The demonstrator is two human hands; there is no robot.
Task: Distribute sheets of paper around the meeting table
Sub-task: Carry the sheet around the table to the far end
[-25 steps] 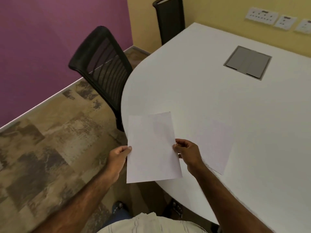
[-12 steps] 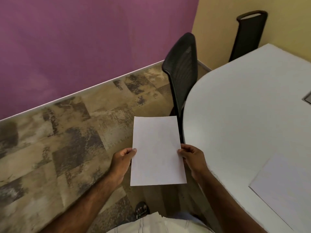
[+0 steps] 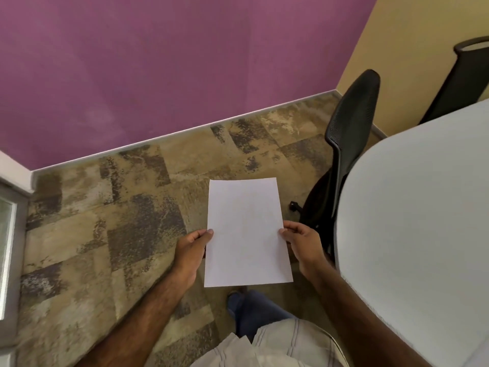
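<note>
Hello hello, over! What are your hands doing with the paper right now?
Left hand and right hand pinching the sheet of paper by its side edges. Sheet over the floor, beside the meeting table. Black chair tucked at table edge ahead.

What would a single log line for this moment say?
left hand: holds paper | right hand: holds paper | paper: over floor, beside table | nearest chair: empty

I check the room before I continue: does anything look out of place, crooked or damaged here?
Nothing stands out. The paper is flat and uncreased, held by the left hand and right hand. The chair stands upright against the table.
</note>
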